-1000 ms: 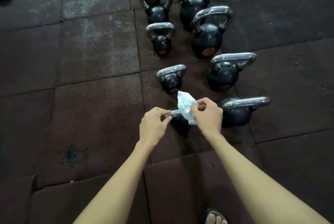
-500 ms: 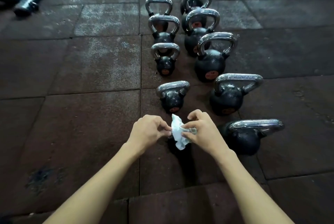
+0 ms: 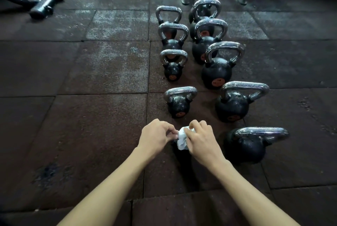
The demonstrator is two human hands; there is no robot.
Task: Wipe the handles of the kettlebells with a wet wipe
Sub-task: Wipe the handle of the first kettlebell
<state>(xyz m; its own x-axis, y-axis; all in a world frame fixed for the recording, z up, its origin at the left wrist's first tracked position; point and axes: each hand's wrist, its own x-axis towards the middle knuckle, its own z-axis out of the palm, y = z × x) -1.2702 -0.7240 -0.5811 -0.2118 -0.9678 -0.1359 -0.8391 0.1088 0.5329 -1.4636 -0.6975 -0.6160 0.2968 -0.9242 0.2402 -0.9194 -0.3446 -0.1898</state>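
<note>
Pinching the wet wipe [image 3: 182,140] in closed grip, left hand [image 3: 157,137] and right hand [image 3: 201,143]; so wadded, it may skip handle metal.

The scene was dim, the dark rubber floor [image 3: 91,116] swallowing detail toward the corners. Bright glints sat on the chrome kettlebell handles [image 3: 244,87]. Wide-angle distortion bent the tile seams near the edges.
</note>
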